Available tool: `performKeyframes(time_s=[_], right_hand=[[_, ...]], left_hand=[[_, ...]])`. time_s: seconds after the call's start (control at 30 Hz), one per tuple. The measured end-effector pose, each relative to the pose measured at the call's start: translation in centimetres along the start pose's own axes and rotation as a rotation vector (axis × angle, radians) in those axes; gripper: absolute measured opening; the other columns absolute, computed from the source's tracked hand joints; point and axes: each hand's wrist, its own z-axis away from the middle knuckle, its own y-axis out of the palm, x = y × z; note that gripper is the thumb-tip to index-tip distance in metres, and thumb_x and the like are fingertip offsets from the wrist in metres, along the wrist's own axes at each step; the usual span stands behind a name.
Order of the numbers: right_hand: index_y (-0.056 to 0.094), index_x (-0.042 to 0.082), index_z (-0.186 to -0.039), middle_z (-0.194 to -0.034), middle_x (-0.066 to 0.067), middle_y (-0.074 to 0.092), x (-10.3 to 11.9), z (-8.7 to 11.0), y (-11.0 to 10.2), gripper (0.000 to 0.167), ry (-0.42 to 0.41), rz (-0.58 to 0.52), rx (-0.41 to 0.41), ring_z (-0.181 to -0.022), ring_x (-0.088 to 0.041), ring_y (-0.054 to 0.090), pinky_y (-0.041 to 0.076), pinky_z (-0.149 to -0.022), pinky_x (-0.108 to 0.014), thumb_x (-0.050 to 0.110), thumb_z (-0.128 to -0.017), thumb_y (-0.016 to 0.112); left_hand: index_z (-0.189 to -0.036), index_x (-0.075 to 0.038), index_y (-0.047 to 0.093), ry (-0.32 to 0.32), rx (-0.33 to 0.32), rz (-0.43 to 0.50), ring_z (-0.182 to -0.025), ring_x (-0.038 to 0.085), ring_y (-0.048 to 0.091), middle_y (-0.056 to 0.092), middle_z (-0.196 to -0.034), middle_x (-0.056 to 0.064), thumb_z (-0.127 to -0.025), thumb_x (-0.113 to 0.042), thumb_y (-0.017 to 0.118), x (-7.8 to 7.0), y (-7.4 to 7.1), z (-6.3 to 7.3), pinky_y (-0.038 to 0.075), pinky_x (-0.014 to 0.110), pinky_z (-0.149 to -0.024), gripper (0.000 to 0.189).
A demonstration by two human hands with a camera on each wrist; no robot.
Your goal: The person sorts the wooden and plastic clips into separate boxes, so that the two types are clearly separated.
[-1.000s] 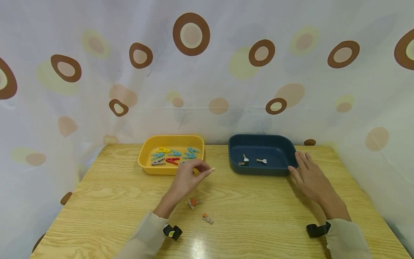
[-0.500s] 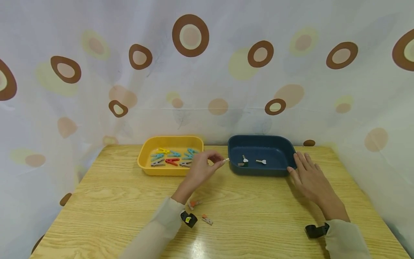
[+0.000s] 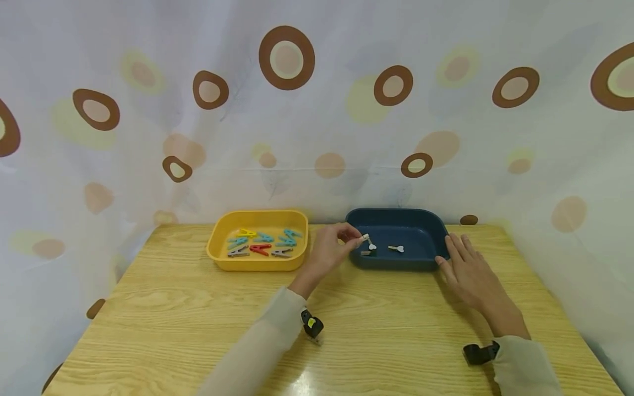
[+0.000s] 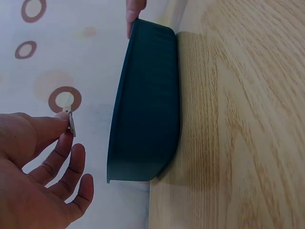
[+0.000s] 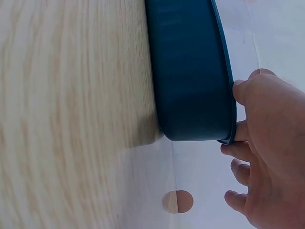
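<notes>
My left hand (image 3: 329, 247) pinches a small pale clothespin (image 3: 365, 237) between thumb and fingertips, over the left end of the dark blue bin (image 3: 396, 264). In the left wrist view, this clothespin (image 4: 72, 126) points downward, with the other fingers loosely bent below. Inside the blue bin lie a small clothespin with a white heart (image 3: 396, 248) and other small clothespins near its left end, partly overlapped by the held one. My right hand (image 3: 470, 278) rests at the bin's front right corner, fingers extended along the side. In the right wrist view, its thumb (image 5: 240, 90) touches the rim.
A yellow bin (image 3: 257, 265) at the back left holds several plastic clothespins, among them a red one (image 3: 260, 249) and a yellow one (image 3: 246, 232). On the wooden table (image 3: 396, 319), a small clothespin (image 3: 315, 341) shows partly from under the left wrist camera. A patterned curtain (image 3: 297, 137) hangs behind.
My left hand has moved right with the pinched clothespin, from in front of the yellow bin to over the blue bin. The right hand stays at the blue bin's corner.
</notes>
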Motion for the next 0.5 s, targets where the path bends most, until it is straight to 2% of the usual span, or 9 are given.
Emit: performKeyframes(time_s=[0.23,0.5], right_hand=[[0.019,-0.012,-0.158,-0.165,-0.032,0.014,0.2,-0.1,0.1,0.07,-0.002,0.001,-0.012,-0.153,-0.05,0.006,0.019,-0.111,-0.075,0.04,-0.113,0.032],[0.016,-0.012,-0.159,-0.166,-0.031,0.011,0.2,0.0,0.1,0.071,0.005,-0.018,-0.002,-0.153,-0.05,0.004,0.017,-0.113,-0.074,0.04,-0.113,0.032]], left_hand=[[-0.097,-0.012,0.078,0.011,-0.014,0.032,-0.079,0.008,0.063,0.072,-0.089,-0.004,-0.097,-0.018,0.074,-0.4,1.2,-1.2,0.051,0.022,-0.07,0.007],[-0.098,-0.012,0.078,-0.022,-0.016,0.054,-0.083,0.008,0.064,0.072,-0.091,-0.004,-0.097,-0.017,0.073,-0.5,2.4,-2.6,0.053,0.023,-0.076,0.006]])
